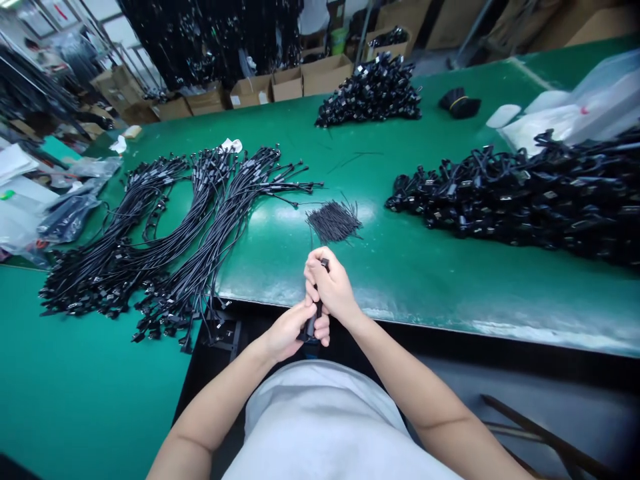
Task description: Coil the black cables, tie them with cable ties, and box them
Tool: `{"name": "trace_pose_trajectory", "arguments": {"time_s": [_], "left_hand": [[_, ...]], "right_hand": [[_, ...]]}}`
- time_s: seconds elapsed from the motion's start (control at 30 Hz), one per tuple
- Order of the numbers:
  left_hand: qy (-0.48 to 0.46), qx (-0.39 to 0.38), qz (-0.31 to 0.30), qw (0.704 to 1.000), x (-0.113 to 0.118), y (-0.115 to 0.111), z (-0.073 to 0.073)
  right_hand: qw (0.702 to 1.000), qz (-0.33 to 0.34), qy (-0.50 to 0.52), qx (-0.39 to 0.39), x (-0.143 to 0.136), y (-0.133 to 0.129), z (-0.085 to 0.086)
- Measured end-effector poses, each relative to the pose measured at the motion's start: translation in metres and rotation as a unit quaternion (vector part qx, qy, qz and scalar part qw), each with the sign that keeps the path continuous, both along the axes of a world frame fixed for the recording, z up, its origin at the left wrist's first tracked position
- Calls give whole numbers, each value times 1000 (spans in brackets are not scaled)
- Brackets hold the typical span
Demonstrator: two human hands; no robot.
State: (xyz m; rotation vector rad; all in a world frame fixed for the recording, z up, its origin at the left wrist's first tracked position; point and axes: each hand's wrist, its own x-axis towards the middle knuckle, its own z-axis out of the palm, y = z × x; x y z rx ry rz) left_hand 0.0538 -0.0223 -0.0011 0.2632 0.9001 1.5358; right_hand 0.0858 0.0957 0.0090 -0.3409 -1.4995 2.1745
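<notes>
A small bundled black cable is held upright between my two hands, just past the near edge of the green table. Around its lower part are the fingers of my left hand, closed on it. My right hand grips the upper part, where a black end shows above the fingers. Beyond the hands lies a small pile of short black ties. To the left, long black cables are spread in several bunches with connectors at both ends.
Bundled black cables form a large heap at the right, with another heap at the back. A dark banded bundle and plastic bags lie at the back right. More bags sit far left. Cardboard boxes stand behind the table.
</notes>
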Motion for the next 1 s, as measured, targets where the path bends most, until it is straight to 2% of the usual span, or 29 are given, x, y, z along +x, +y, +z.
{"name": "trace_pose_trajectory", "arguments": {"time_s": [0.1, 0.23, 0.4, 0.47, 0.53, 0.67, 0.73, 0.8, 0.9, 1.0], "left_hand": [[-35, 3, 3, 999, -2, -1, -3], [-43, -16, 14, 999, -1, -4, -10], [-55, -23, -15, 998, 2, -7, -10], [-12, -26, -34, 999, 2, -8, -10], [88, -30, -49, 994, 2, -9, -12], [309, -35, -65, 948, 1, -11, -16], [337, -33, -74, 938, -2, -12, -15], [325, -19, -86, 942, -6, -13, -12], [337, -13, -104, 936, -15, -13, -4], [381, -51, -102, 917, -17, -14, 0]], "right_hand": [[1000, -11, 1, 20, 1, -1, 0], [1000, -17, 7, 7, 4, -2, -2], [998, 53, 22, -6, 13, -4, -5], [997, 64, 12, -38, 16, -4, -5], [994, 63, -19, -93, 18, -2, -4], [972, 82, -52, -214, 22, 1, -1], [971, 57, -41, -227, 23, 0, 0], [976, 44, -33, -210, 24, -3, 2], [980, 75, -37, -180, 24, -8, 3], [981, 73, -49, -175, 21, -11, 1]]}}
